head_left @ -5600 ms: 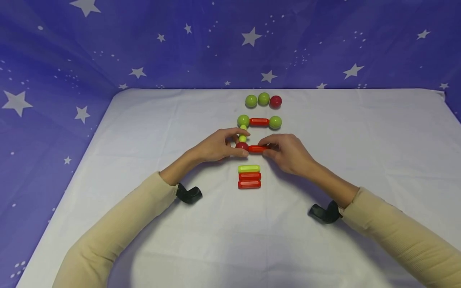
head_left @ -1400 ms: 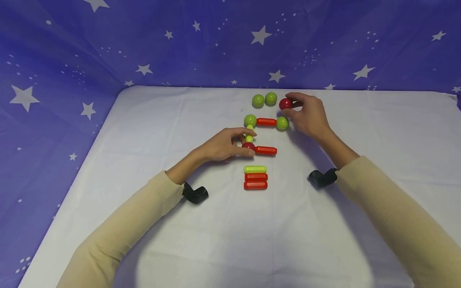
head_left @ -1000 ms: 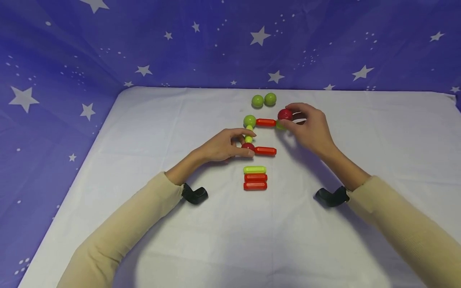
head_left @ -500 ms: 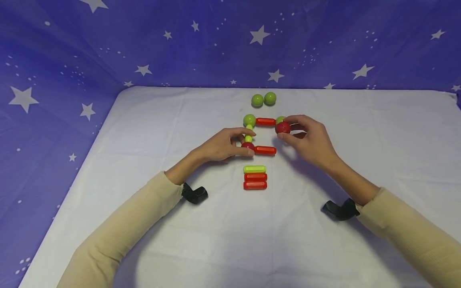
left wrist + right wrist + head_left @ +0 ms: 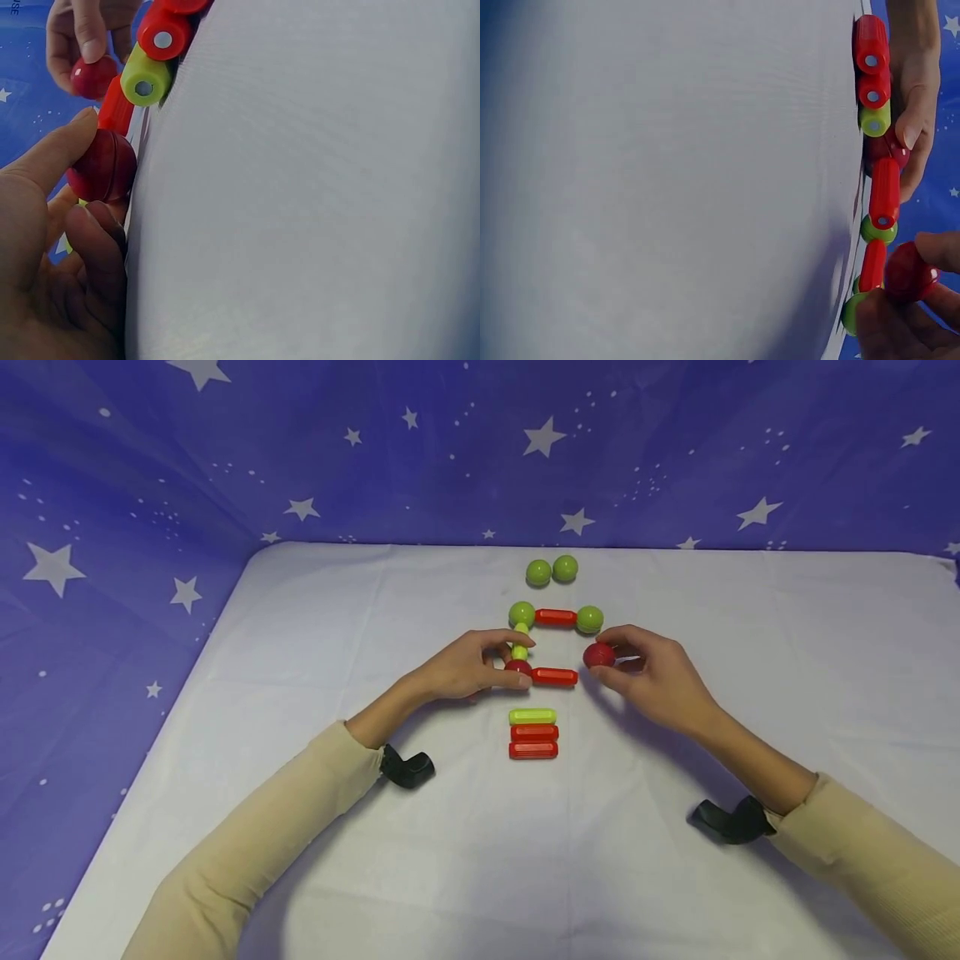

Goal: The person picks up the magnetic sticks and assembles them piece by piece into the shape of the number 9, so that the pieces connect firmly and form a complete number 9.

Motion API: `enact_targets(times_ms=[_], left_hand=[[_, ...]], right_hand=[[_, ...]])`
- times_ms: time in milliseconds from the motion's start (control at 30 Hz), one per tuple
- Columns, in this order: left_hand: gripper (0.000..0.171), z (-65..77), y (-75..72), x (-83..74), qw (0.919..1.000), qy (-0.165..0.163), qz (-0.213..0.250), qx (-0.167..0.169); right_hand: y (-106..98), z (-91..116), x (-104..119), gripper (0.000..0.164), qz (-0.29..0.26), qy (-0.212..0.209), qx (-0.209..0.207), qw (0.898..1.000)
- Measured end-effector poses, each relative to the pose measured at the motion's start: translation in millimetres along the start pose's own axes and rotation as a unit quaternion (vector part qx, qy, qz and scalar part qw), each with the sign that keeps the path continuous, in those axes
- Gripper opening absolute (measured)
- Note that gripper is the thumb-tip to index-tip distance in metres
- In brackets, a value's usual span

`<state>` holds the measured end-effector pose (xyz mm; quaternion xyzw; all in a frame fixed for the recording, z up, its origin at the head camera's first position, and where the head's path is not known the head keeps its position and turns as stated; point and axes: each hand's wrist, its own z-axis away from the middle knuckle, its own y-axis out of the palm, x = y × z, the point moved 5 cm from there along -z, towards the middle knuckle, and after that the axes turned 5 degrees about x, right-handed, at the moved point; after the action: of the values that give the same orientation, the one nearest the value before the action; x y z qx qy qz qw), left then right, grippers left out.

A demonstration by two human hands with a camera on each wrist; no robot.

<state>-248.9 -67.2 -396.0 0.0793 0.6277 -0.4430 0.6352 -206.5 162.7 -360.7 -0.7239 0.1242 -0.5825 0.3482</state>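
Note:
My left hand [image 5: 468, 667] holds a red ball [image 5: 103, 166] at the near left corner of a joined figure, thumb on one side and fingers on the other. From that ball a red rod [image 5: 555, 677] points right, its far end free. A yellow-green rod [image 5: 521, 643] runs back to a green ball [image 5: 522, 614], which another red rod [image 5: 556, 617] links to a second green ball [image 5: 590, 619]. Just right of the near rod's free end, my right hand [image 5: 652, 677] pinches a loose red ball [image 5: 911, 273] between thumb and fingers.
Two loose green balls [image 5: 551, 570] lie behind the figure. In front of it, a yellow-green rod [image 5: 532, 717] and two red rods [image 5: 534, 742] lie side by side on the white cloth [image 5: 420, 860]. A starry blue backdrop [image 5: 420, 460] rises behind the table.
My right hand let go of the near red rod, took the red ball from the back row and brought it toward me, past the right green ball. The left hand stays on its ball.

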Motion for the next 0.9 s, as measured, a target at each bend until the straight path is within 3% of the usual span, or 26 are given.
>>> enact_targets(times_ms=[433,900], left_hand=[[0.052,-0.9,0.5,0.1,1.0000,-0.005,0.005,-0.001],[0.053,-1.0,0.3,0.6,0.9999,0.005,0.012,0.001]], right_hand=[[8.0,-0.7,-4.3,0.033,0.033,0.004,0.073,0.997],[10.2,1.0,-5.1,0.032,0.053,0.008,0.083,0.995]])
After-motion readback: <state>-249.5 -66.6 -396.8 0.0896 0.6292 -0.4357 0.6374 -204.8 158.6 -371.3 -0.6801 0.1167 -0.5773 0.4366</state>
